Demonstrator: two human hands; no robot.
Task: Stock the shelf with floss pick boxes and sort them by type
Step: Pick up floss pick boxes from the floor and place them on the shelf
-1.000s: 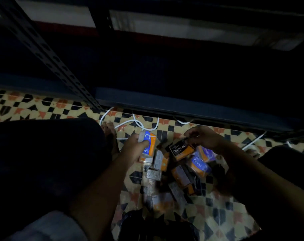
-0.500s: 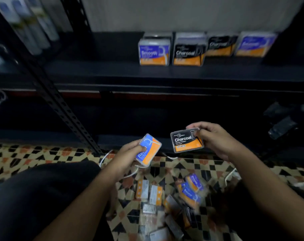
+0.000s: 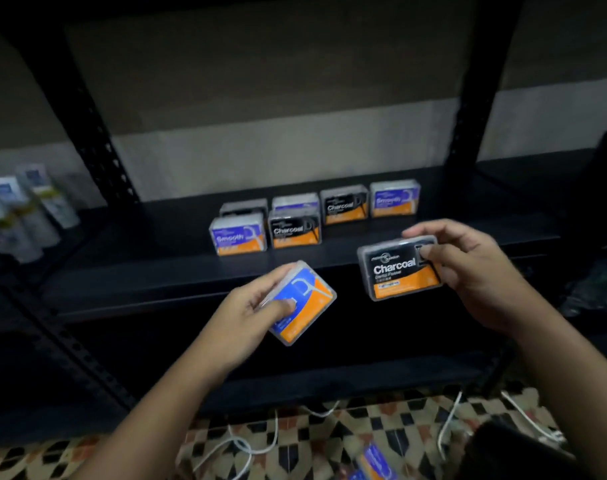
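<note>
The left hand (image 3: 252, 313) is closed around a blue-and-orange box (image 3: 300, 301), thumb pressed on its printed face and fingers behind its upper left edge. This box is tilted, its long axis running from about 11 o'clock down to 5 o'clock, label turned toward the camera. The right hand (image 3: 468, 268) grips a Charcoal box (image 3: 401, 270) by its right end, thumb on the front and fingers curled over the top. That box sits nearly level, long axis running 9 to 3 o'clock with the right end slightly higher, label upright and readable. Both boxes are held in the air in front of the front edge of the dark shelf (image 3: 156, 268), apart from each other, the Charcoal one at 3 o'clock of the blue one.

On the shelf, at 12 o'clock of the hands, stand the stocked boxes (image 3: 312, 216) in two short rows, labels facing forward: Smooth and Charcoal in front, more behind. Blurred white tubes (image 3: 28, 209) stand at 9 o'clock on the neighbouring shelf. Below lies patterned floor (image 3: 381, 424) with white cables (image 3: 246, 448).
</note>
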